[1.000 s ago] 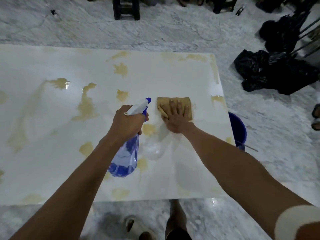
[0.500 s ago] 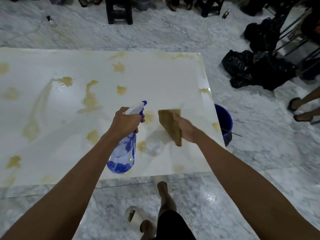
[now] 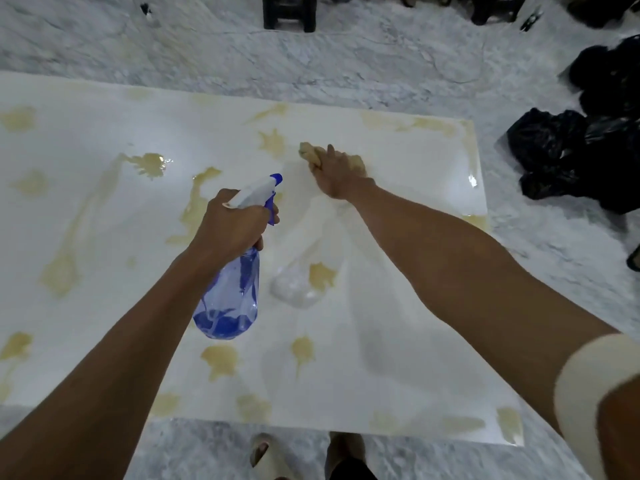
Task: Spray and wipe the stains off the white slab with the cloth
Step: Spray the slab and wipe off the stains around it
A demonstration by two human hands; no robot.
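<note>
A white slab (image 3: pixel 408 341) lies on the marble floor, spotted with several yellowish stains (image 3: pixel 322 275). My right hand (image 3: pixel 337 176) presses a bunched tan cloth (image 3: pixel 310 153) onto the slab's far middle, next to a star-shaped stain (image 3: pixel 273 142). My left hand (image 3: pixel 235 225) grips a clear blue spray bottle (image 3: pixel 230 299) by its white and blue trigger head, holding it above the slab with the nozzle pointing away. A little blue liquid sits in the bottle's bottom.
Black plastic bags (image 3: pixel 581 157) are piled on the floor to the right of the slab. A dark stool (image 3: pixel 289 12) stands at the far edge of view. My sandalled feet (image 3: pixel 266 455) are at the slab's near edge.
My right hand has carried the cloth from the air near the slab's right side forward and left, and pressed it down. The view shifted closer over the slab; the blue bucket is out of sight.
</note>
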